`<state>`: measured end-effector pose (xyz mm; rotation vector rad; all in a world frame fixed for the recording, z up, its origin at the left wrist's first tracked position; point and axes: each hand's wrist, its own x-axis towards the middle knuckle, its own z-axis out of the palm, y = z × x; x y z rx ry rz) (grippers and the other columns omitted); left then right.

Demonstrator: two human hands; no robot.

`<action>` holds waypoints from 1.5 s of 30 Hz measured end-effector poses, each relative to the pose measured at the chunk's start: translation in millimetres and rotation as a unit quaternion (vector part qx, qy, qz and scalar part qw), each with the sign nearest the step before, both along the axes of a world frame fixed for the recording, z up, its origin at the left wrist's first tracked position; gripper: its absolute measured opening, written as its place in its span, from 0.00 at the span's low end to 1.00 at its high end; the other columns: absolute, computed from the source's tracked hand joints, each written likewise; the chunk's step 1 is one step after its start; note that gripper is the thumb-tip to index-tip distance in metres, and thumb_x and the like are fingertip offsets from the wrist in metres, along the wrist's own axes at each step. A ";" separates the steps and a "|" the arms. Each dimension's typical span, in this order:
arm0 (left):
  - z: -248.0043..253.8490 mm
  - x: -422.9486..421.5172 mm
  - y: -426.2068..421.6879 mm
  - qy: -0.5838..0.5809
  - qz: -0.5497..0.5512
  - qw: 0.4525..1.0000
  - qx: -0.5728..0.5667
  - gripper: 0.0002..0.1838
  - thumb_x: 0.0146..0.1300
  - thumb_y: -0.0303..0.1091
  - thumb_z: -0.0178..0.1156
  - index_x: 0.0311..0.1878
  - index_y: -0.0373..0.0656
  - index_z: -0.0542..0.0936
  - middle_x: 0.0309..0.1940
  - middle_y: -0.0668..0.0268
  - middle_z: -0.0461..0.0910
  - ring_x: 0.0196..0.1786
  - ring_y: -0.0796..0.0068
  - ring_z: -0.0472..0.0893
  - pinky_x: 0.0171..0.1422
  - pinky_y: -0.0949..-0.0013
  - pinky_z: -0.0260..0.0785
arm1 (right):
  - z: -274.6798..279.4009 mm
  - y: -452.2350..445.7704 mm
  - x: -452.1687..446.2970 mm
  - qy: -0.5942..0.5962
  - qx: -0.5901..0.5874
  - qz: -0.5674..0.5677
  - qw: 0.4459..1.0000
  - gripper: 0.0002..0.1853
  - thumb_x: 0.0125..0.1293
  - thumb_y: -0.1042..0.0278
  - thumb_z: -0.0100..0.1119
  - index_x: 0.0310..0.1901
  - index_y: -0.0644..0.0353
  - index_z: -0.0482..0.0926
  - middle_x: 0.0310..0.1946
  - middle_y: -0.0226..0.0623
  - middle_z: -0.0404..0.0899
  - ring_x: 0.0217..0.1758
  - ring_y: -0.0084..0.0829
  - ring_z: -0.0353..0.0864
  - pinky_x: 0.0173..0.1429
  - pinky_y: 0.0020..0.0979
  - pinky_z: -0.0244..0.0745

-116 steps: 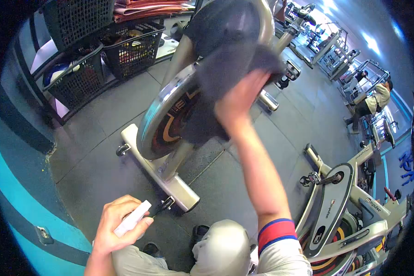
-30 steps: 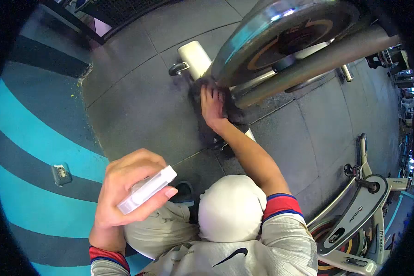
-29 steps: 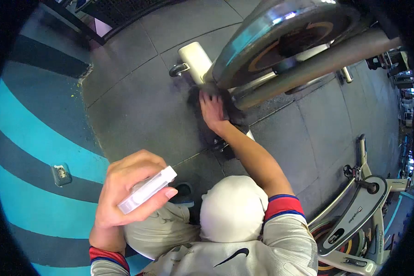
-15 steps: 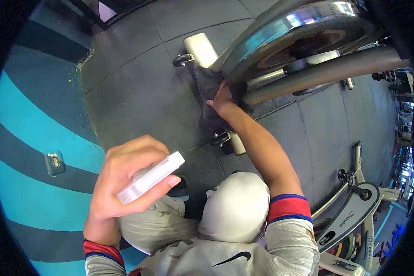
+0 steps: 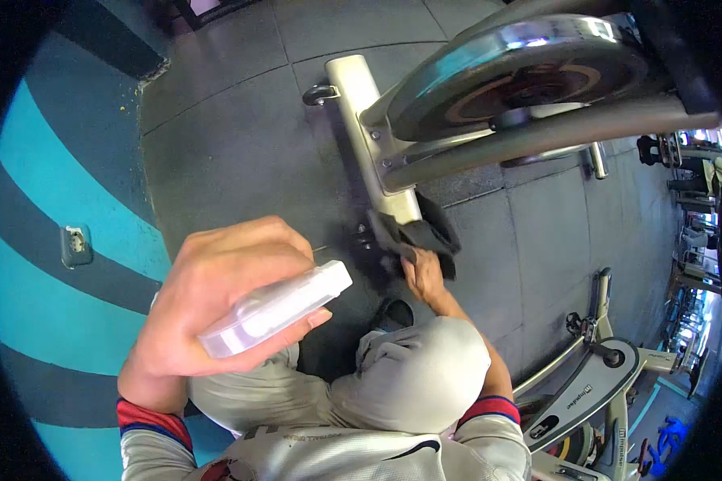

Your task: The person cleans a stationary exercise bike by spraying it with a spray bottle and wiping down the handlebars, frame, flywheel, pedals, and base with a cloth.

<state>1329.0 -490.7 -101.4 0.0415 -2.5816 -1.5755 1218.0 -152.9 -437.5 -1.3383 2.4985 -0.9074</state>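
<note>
My left hand [image 5: 233, 293] is closed around a small clear spray bottle [image 5: 277, 313] with a white top, held up over my bent knees. Further out, my right hand [image 5: 427, 279] grips a black cloth [image 5: 435, 231]. That cloth is wrapped over the near end of the cream crossbar [image 5: 354, 92] at the foot of an exercise bike. Part of the bar's end is hidden under it. Above the bar is the bike's large shiny flywheel [image 5: 529, 84].
A small caster wheel [image 5: 319, 95] sits at the bar's far end. Another exercise bike [image 5: 590, 393] stands at the lower right. On the left, a blue-striped surface [image 5: 72, 329] carries a socket box [image 5: 76, 244]. Dark tiles cover the floor [image 5: 225, 152].
My right hand has drawn the cloth toward me along the crossbar, from its middle to its near end, uncovering the middle. My left hand still holds the bottle.
</note>
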 end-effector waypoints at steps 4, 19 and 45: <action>-0.4 -4.6 13.2 -0.005 -0.017 1.000 0.008 0.14 0.44 0.32 0.73 0.32 0.36 0.83 0.32 0.57 0.82 0.33 0.63 0.81 0.36 0.67 0.70 | 13.8 -9.5 9.3 -0.085 -0.047 -0.061 0.993 0.20 0.70 0.64 0.56 0.60 0.63 0.77 0.51 0.60 0.80 0.54 0.57 0.80 0.58 0.50 0.73; 16.9 -4.0 36.5 -0.049 -0.035 0.997 -0.046 0.10 0.49 0.30 0.72 0.32 0.35 0.83 0.30 0.58 0.83 0.32 0.66 0.81 0.37 0.69 0.70 | 64.8 -12.9 -101.5 -0.486 -0.554 -0.463 0.493 0.27 0.76 0.49 0.46 0.57 0.69 0.75 0.55 0.46 0.81 0.57 0.44 0.81 0.64 0.43 0.75; -17.9 -61.7 46.5 -0.087 -0.055 0.994 -0.031 0.13 0.49 0.33 0.71 0.33 0.34 0.83 0.29 0.59 0.82 0.32 0.69 0.80 0.38 0.67 0.70 | 204.5 -83.5 -160.2 0.057 -0.442 -0.437 0.782 0.30 0.71 0.48 0.48 0.53 0.74 0.78 0.56 0.62 0.77 0.57 0.56 0.79 0.62 0.43 0.74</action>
